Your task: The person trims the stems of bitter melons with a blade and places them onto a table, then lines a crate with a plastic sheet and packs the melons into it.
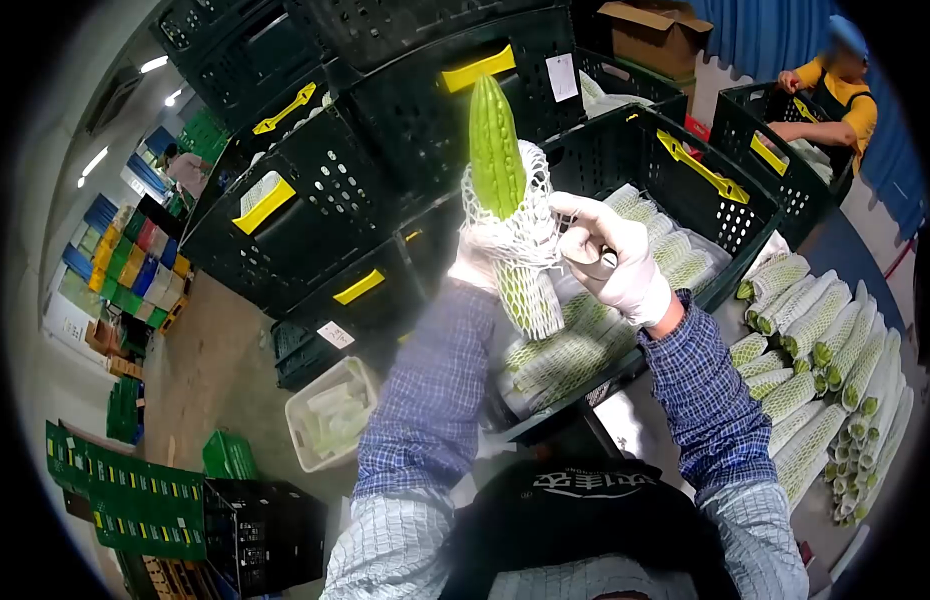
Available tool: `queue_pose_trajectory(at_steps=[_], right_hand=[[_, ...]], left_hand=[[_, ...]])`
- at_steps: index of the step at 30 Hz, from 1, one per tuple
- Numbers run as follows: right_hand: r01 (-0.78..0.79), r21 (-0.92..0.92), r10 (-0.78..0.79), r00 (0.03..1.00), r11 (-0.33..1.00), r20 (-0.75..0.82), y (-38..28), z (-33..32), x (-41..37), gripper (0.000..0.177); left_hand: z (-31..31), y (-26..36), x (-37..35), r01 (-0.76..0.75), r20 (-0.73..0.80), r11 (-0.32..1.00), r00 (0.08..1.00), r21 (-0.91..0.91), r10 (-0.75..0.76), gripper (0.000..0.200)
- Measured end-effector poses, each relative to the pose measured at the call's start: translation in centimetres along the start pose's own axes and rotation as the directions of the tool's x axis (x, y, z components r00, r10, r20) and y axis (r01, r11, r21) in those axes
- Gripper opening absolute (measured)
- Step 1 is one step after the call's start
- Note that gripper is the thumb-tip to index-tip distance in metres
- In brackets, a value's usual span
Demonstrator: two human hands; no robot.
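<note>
A green bitter melon (497, 150) stands upright before me, its lower part inside a white foam net sleeve (525, 290) and its upper part bare. My left hand (475, 255), in a white glove, is closed around the sleeved part. At the bunched upper edge of the net, my gloved right hand (615, 260) has its fingers curled in a pinch on the mesh. A small dark spot shows among those fingers; I cannot make out what it is. Below both hands, an open dark crate (755, 215) holds several net-sleeved bitter melons (585, 345).
Net-sleeved bitter melons (815, 340) are piled on the right. Stacked dark crates (315, 190) with yellow handles rise ahead and left. A white bin (330, 420) sits lower left. Another person (835, 95) stands by a crate at upper right; one more (188, 170) is far left.
</note>
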State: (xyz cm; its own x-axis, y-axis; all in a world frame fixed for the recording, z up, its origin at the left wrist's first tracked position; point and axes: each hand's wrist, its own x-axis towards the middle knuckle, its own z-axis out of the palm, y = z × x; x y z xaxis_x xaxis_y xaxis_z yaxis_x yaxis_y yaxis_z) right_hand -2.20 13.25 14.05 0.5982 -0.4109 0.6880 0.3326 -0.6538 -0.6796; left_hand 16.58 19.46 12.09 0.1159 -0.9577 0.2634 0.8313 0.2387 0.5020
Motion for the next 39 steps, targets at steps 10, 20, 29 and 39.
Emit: queue_pose_trajectory(at_steps=[10,20,29,39], right_hand=[[0.228,-0.408,-0.314,0.936,0.884,-0.158,1.4,-0.6,0.3,0.033],[-0.090,-0.066,0.025,0.756,0.994,-0.654,2.8,-1.8,0.6,0.015],[-0.031,-0.507,-0.193,0.903,0.862,-0.384,2.5,-1.2,0.0,0.032],[0.064,-0.787,-0.296,0.943,0.614,-0.154,2.4,-1.4,0.3,0.048]], left_hand=[[4.6,-0.2,-1.2,0.110,-0.167,0.935,0.984,0.337,-0.056,0.059],[1.6,-1.8,0.9,0.265,-0.140,0.964,0.954,-0.025,-0.266,0.044],[-0.5,-1.9,1.7,0.275,-0.059,0.937,0.954,-0.214,-0.293,0.064],[0.2,-2.4,0.6,-0.004,-0.014,0.386,0.999,0.923,0.044,0.032]])
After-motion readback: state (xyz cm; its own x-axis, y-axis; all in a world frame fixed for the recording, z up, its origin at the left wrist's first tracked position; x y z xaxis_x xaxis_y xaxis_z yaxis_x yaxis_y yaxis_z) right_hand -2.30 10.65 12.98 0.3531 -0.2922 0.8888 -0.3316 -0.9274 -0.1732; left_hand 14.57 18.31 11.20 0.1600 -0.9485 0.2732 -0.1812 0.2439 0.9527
